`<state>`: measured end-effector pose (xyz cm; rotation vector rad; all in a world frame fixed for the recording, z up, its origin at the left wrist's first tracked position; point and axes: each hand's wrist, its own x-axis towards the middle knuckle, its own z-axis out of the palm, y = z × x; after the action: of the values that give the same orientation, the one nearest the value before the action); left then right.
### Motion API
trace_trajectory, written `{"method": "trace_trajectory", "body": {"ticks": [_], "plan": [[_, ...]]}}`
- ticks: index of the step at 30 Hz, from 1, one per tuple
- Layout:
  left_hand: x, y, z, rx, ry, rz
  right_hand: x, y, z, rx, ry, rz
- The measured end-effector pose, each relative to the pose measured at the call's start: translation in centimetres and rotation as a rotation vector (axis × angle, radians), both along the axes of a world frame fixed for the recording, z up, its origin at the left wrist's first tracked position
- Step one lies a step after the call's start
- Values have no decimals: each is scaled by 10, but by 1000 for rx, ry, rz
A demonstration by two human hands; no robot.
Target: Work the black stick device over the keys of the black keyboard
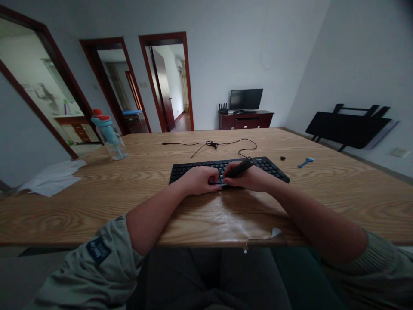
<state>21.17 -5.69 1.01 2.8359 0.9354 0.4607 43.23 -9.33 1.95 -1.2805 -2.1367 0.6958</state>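
Note:
A black keyboard (271, 168) lies on the wooden table in front of me, its cable running off behind it. My left hand (201, 180) rests on the keyboard's front middle, fingers curled over the keys and thumb along the near edge. In my right hand (247, 177) is a thick black pen-shaped tool (239, 168), gripped between thumb and fingers. It slants, with its upper end toward the back right and its lower end close to the middle keys. My fingers hide that lower tip, so its kind and contact with the keys are unclear.
Behind the keyboard a black cable (211, 144) is loosely tied. Right of it lie a small dark piece (282, 158) and a blue brush-like tool (306, 162). A bottle (111, 137) and white tissue (53, 176) are at left. The table's front edge covering (263, 239) is torn.

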Motion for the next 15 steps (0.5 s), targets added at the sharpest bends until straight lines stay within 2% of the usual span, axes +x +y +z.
{"method": "trace_trajectory", "body": {"ticks": [2,5,9,15], "plan": [[0,0,-1,-3,-4,1,-3,0,-2,74,-10,-52],[-1,2,0,-30,-15,-21,-8,0,-5,112,3,-102],[-6,5,3,-68,-26,-94,-9,2,-9,113,39,-95],[-7,7,3,-29,-32,-140,-10,6,-13,45,67,-104]]}}
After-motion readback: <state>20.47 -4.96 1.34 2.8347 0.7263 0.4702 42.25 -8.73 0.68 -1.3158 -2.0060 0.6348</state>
